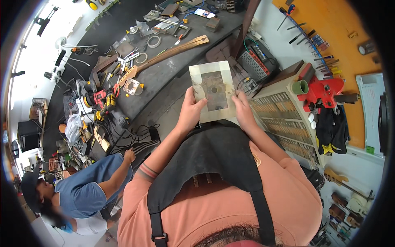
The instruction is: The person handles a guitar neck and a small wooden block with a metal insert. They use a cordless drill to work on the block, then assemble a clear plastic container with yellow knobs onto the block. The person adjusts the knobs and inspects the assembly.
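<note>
Both my hands hold a pale rectangular panel (199,76) in front of my apron. A grey rectangle fills its middle, with a small round hole in it, and brownish stains mark its pale surface. My left hand (191,110) closes on the left edge, thumb lying over the face. On the opposite edge my right hand (245,112) grips in the same way, its thumb near the corner of the grey area. The fingers behind the panel are hidden. I cannot tell what the panel is for or how thick it is.
A dark workbench (170,64) runs along the left, bearing a guitar neck (164,55), tape rolls (154,41) and a red power tool (101,98). A co-worker (82,193) is at lower left. At right stand a drawer cabinet (284,119) and a red tool (325,90).
</note>
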Motion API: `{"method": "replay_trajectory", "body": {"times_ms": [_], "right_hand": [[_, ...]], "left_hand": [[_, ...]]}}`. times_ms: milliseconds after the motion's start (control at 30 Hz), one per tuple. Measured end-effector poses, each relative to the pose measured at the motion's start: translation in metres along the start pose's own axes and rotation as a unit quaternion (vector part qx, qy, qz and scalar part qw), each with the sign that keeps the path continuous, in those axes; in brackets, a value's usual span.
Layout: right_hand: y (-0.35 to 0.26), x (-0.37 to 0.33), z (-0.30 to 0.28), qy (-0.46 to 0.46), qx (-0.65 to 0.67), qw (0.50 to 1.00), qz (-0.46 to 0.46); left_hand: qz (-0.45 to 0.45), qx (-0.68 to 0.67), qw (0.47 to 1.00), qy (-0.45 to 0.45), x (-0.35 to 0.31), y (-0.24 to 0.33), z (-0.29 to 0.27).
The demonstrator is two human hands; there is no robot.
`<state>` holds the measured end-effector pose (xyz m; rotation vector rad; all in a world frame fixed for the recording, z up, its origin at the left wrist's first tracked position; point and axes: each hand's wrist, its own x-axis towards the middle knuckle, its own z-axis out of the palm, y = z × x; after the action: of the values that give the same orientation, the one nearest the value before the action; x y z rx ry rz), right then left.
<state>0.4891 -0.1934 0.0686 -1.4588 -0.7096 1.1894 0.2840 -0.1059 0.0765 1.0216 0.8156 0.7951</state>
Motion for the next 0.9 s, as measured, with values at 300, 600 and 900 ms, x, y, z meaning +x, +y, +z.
{"method": "replay_trajectory", "body": {"times_ms": [300, 600, 900], "right_hand": [[-0.006, 0.042, -0.006, -0.104, 0.133, 0.981, 0.093], [-0.016, 0.177, -0.016, -0.134, 0.110, 0.981, 0.083], [-0.065, 0.445, 0.010, -0.225, 0.022, 0.972, 0.062]], "left_hand": [[-0.025, -0.100, 0.993, 0.065, 0.060, 0.018, -0.021], [-0.029, -0.092, 0.993, 0.071, 0.191, 0.028, -0.026], [0.031, -0.002, 0.967, 0.255, 0.296, 0.042, -0.084]]}}
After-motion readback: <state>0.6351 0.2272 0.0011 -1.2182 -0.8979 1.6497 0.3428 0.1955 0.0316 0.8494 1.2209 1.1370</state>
